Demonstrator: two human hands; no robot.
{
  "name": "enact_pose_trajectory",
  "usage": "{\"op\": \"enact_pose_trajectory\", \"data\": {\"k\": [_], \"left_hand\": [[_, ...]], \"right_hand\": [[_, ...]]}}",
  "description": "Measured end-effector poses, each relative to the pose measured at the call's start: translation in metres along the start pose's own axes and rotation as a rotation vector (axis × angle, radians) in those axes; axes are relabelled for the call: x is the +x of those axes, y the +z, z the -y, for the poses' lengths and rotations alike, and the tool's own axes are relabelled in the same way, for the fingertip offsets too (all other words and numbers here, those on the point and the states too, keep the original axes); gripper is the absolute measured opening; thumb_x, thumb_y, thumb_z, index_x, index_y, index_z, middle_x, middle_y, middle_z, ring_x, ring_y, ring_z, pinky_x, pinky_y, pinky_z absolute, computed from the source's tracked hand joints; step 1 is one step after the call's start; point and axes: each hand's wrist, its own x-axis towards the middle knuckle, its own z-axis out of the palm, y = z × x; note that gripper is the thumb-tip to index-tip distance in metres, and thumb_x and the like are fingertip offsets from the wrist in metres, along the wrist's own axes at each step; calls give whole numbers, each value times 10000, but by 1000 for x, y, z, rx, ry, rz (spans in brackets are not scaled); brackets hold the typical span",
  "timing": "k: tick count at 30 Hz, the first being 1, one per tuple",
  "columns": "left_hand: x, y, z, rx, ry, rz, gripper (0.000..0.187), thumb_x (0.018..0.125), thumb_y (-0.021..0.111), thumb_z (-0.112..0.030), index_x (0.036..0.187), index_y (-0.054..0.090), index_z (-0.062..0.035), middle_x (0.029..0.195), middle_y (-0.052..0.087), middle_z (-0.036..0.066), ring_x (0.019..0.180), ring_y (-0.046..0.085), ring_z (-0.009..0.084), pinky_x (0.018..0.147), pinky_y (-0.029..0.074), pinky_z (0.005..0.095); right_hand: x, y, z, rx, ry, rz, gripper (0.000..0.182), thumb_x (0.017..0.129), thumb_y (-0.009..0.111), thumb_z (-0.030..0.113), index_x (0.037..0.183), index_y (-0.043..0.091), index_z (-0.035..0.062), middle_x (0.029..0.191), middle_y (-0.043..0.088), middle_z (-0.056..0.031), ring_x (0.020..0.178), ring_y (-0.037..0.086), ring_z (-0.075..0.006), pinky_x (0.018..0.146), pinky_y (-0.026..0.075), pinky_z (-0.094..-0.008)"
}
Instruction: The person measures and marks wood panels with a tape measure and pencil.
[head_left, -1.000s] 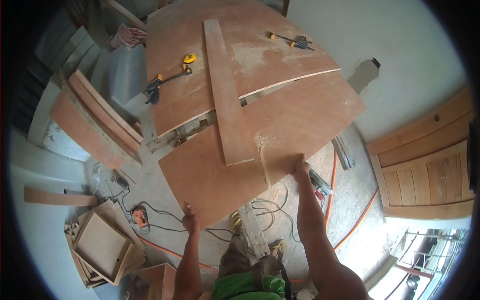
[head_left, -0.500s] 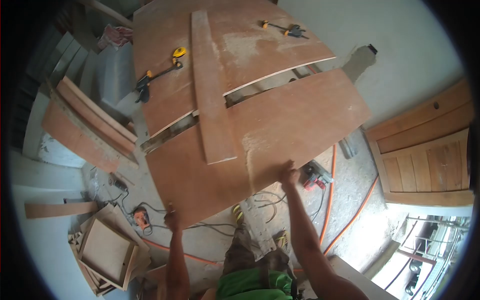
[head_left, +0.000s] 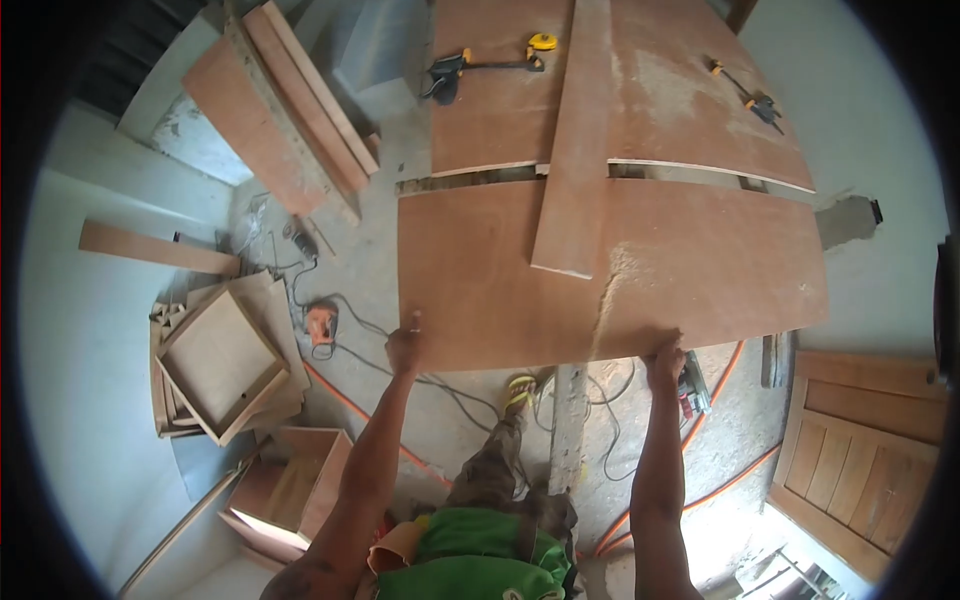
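Note:
My left hand grips the near left corner of a brown plywood sheet, thumb on top. Farther right along the same front edge, my right hand is closed on the sheet. Across it lies a long narrow board, which reaches over a gap onto a second plywood panel behind. A trail of sawdust runs beside the board's near end. On the back panel rest a bar clamp, a yellow tape measure and another bar clamp.
An orange power tool and a drill lie on the floor at left with cables. Wooden frames are stacked beside them. Under the right edge sits a circular saw near an orange hose. A panelled door leans at right.
My view has turned, so the panels now sit farther right and squarer to me. The gap between the two plywood pieces looks narrower. Both hands keep their hold on the front edge.

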Motion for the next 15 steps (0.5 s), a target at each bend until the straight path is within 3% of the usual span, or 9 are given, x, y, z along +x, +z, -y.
{"op": "enact_pose_trajectory", "data": {"k": [5, 10, 13, 15], "left_hand": [[-5, -2, 7, -9, -12, 30, 814, 842, 418, -690, 830, 671, 83, 840, 633, 313, 912, 615, 449, 780, 483, 507], [-5, -17, 29, -80, 14, -8, 854, 798, 446, -740, 801, 670, 84, 767, 638, 295, 841, 645, 421, 727, 496, 483], [-5, -19, 31, -93, 6, -16, 854, 794, 455, -744, 793, 666, 84, 728, 643, 267, 777, 659, 385, 680, 493, 459], [-2, -20, 29, -93, 15, 15, 853, 795, 456, -743, 794, 665, 84, 720, 644, 256, 762, 661, 370, 666, 488, 451]], "right_hand": [[-10, -4, 4, -71, 90, 72, 584, 970, 387, 484, 1215, 442, -44, 1112, 557, -210, 915, 635, -317, 704, 591, -476], [-46, 13, 0, -140, 56, 34, 566, 964, 399, 492, 1196, 449, -22, 1120, 559, -199, 898, 643, -323, 693, 596, -468], [-53, 16, 1, -211, 114, 50, 612, 965, 361, 517, 1271, 390, -12, 1158, 529, -202, 957, 623, -317, 739, 587, -445], [-51, 16, 1, -230, 180, 42, 606, 962, 369, 521, 1241, 401, -16, 1110, 555, -196, 873, 653, -310, 693, 597, -427]]}}
